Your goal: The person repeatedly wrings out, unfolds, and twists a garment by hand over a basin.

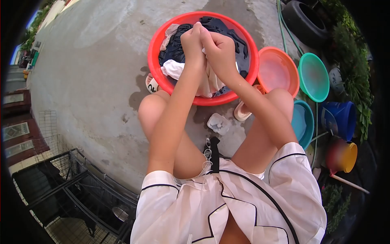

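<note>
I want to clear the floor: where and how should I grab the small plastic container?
Probably by two opposite walls of the small plastic container, from above on the near side: it is roughly rectangular, with bare concrete towards you, while the red tub stands close beyond.

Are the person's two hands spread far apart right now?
No, the left hand and right hand meet above the red tub, with pale cloth hanging beneath them.
</note>
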